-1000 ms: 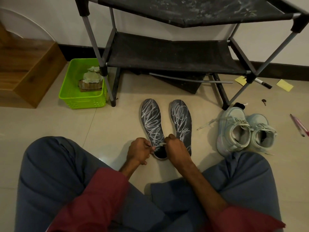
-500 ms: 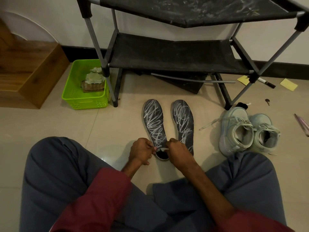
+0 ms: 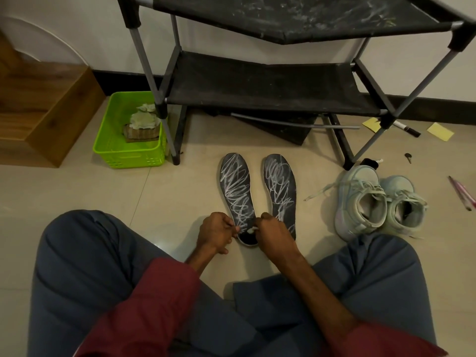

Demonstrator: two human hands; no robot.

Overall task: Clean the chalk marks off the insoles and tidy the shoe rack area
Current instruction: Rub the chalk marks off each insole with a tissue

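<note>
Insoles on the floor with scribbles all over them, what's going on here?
A person sits on the floor before a shoe rack. Both hands are at the heel of one insole: the right hand pinches a small white piece, and the left hand has curled fingers at its edge. It and the second insole are covered in white scribbles; only that heel looks dark. Sneakers lie alongside.

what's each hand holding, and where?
Left hand pinches the left insole at its side edge near the heel. Right hand pinches a small white piece over that heel; unclear what it is.
</note>
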